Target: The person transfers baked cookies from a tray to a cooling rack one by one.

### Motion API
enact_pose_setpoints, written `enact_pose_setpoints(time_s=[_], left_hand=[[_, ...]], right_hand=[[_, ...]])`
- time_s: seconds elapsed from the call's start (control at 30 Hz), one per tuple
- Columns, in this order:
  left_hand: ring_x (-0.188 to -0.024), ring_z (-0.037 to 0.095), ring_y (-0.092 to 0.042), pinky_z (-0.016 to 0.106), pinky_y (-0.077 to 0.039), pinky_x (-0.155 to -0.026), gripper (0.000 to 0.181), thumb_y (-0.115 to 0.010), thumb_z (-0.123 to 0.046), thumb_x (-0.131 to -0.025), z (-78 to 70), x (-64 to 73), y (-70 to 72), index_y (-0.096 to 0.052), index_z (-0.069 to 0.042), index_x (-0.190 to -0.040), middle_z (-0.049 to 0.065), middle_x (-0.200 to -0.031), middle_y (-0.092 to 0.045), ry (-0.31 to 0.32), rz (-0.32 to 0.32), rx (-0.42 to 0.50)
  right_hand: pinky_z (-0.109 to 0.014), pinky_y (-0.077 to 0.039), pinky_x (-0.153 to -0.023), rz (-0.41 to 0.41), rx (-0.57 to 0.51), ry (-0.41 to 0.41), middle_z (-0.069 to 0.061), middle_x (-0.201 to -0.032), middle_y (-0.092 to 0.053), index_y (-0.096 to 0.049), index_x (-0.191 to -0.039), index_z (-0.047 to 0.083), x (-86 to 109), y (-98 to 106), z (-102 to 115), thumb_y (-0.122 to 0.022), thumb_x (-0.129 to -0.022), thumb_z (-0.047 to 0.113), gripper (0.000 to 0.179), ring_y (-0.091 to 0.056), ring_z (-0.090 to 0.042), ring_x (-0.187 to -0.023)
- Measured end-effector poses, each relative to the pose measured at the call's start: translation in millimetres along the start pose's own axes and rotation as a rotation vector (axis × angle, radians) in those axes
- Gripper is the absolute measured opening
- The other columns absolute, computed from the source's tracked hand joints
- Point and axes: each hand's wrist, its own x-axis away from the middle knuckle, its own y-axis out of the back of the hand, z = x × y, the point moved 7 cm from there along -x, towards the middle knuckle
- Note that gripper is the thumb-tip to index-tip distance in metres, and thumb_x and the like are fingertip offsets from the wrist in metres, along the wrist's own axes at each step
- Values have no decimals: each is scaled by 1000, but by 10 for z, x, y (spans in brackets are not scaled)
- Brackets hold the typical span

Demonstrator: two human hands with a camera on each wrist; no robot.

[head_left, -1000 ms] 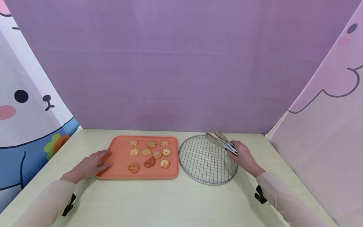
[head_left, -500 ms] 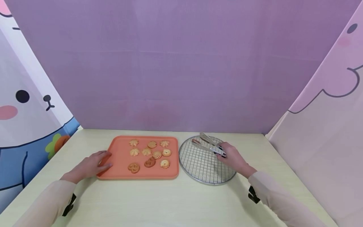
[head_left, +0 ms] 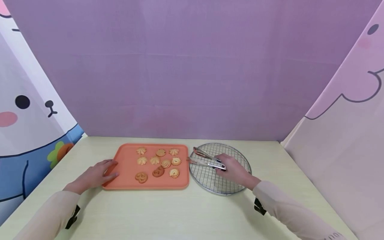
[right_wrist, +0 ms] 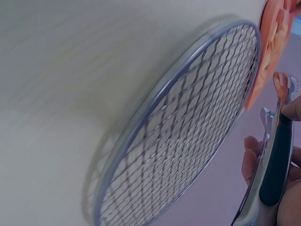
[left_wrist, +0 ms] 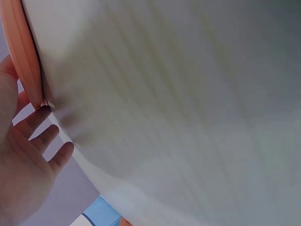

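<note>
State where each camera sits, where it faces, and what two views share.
Head: head-worn, facing forward and down at tray, rack and tongs; left hand, right hand and sleeves show.
Left wrist: wrist-worn, looking across table at tray; left hand shows.
Right wrist: wrist-worn, facing rack and tongs; part of right hand shows.
Head and right wrist share tray, rack, tongs.

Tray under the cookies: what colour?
The tray is coral orange; it shows best in the head view.

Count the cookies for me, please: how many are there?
10 cookies, all on the tray: three along the back, four across the middle, three along the front. None looks hidden.
</note>
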Motion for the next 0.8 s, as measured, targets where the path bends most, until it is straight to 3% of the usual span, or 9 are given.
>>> enact_pose_setpoints(time_s=[0.2, 0.43, 0.8], left_hand=[[-118, 49, -40, 64, -38, -89, 67, -58, -48, -84, -12, 2, 7, -47, -1, -129, 30, -131, -43, 1, 4, 0], [-118, 49, -39, 65, -38, -90, 68, -58, -50, -84, -3, -2, 1, -46, -1, -130, 30, -131, -43, 4, 14, 4], [-118, 50, -39, 65, -38, -90, 70, -57, -51, -83, 19, -13, -4, -46, 0, -130, 30, -131, -42, 7, 11, -5]], right_hand=[[-13, -45, -47, 37, -10, 60, -13, -102, -62, -55, -118, -2, -35, -66, 174, -66, -79, 13, 43, -49, -4, -59], [-13, -46, -55, 63, 40, 105, -7, -101, -64, -57, -117, 3, -61, -138, 287, -67, -78, 16, 43, -50, -2, -66], [-13, -47, -57, 118, 61, 167, -3, -104, -64, -58, -117, 7, -98, -253, 402, -66, -79, 17, 40, -53, -3, -69]])
